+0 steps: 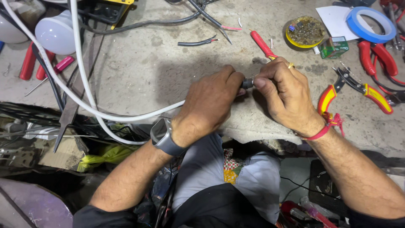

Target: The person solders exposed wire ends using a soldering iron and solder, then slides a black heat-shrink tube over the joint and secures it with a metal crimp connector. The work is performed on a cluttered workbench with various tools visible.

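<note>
My left hand (pixel 211 103) is closed around the end of a white cable (pixel 80 99) that runs off to the upper left across the grey bench. My right hand (pixel 287 95) pinches a small dark connector piece (pixel 248 82) at the cable's end, fingertips meeting the left hand's. A red-handled screwdriver (pixel 262 44) lies just behind the right hand. A grey watch sits on the left wrist, a red thread on the right wrist.
Red-and-yellow pliers (pixel 358 90) lie right of my hands, red-handled cutters (pixel 382 57) beyond. A blue tape roll (pixel 371 23), a round circuit board (pixel 304 31) and a small green box (pixel 333 46) sit at the back right. White bulbs (pixel 57 31) and black wires lie at the back left.
</note>
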